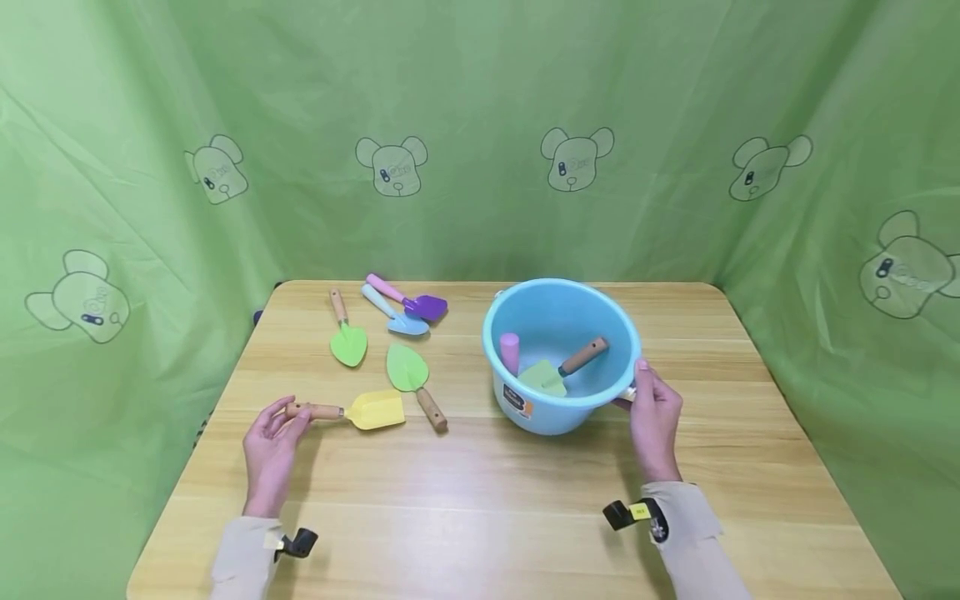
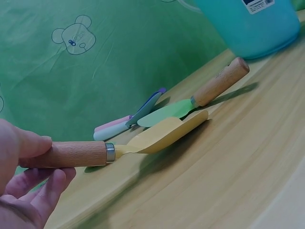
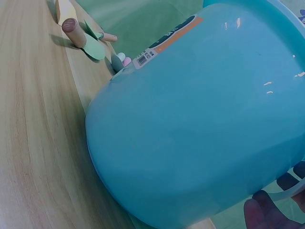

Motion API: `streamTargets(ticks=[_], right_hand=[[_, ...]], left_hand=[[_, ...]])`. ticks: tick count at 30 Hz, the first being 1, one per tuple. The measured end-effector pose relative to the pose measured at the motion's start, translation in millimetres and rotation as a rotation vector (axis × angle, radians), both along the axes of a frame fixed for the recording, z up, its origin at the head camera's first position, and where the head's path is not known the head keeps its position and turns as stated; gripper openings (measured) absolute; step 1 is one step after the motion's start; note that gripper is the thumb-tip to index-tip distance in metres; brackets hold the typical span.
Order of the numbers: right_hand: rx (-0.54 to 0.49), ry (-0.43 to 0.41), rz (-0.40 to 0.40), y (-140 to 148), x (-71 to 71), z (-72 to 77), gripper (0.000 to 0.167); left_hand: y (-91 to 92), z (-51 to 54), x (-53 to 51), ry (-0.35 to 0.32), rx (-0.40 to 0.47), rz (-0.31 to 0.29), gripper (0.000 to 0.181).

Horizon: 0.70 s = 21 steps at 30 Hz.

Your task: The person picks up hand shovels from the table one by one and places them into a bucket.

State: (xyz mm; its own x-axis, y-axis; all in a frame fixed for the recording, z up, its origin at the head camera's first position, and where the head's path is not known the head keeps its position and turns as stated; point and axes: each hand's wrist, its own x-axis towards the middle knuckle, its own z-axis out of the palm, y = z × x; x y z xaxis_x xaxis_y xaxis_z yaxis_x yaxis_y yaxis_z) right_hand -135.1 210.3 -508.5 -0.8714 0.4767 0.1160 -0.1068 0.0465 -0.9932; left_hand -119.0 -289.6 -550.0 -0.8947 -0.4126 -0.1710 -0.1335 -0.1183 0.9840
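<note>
Yellow shovel (image 1: 377,410): handle (image 2: 78,154) pinched between left fingers (image 2: 35,144); right fingers (image 1: 642,377) grip bucket (image 1: 566,419).

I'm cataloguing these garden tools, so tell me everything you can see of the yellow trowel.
The yellow trowel has a broad, square-ended blade with raised sides and a smooth, painted-looking surface. A shiny, metal-looking collar sits at the front of its rounded brown handle, which looks wooden. The left hand pinches the handle's rear end, thumb above and fingers below. In the head view the blade points right, with a green trowel just beyond it. Whether it touches the table is unclear.
</note>
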Motion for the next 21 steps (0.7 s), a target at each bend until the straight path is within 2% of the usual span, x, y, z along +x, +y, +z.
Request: streamTargets(ticks=[6,9,13,21], right_hand=[[-0.008,0.009,0.007,1,0.4,-1.1,0.051],[-0.004,0.003,0.004,1,0.8,-0.9,0.051],[0.023,-0.02,0.009,2,0.9,0.2,0.052],[0.045,-0.038,0.007,2,1.7,1.8,0.052]], left_hand=[[1.7,3.4,3.0,0.017,-0.023,0.003,0.045],[2.5,5.7,3.9,0.034,-0.021,0.001,0.045],[3.4,9.5,5.9,0.02,-0.008,0.003,0.048],[5.7,24.4,9.5,0.027,-0.005,-0.013,0.042]])
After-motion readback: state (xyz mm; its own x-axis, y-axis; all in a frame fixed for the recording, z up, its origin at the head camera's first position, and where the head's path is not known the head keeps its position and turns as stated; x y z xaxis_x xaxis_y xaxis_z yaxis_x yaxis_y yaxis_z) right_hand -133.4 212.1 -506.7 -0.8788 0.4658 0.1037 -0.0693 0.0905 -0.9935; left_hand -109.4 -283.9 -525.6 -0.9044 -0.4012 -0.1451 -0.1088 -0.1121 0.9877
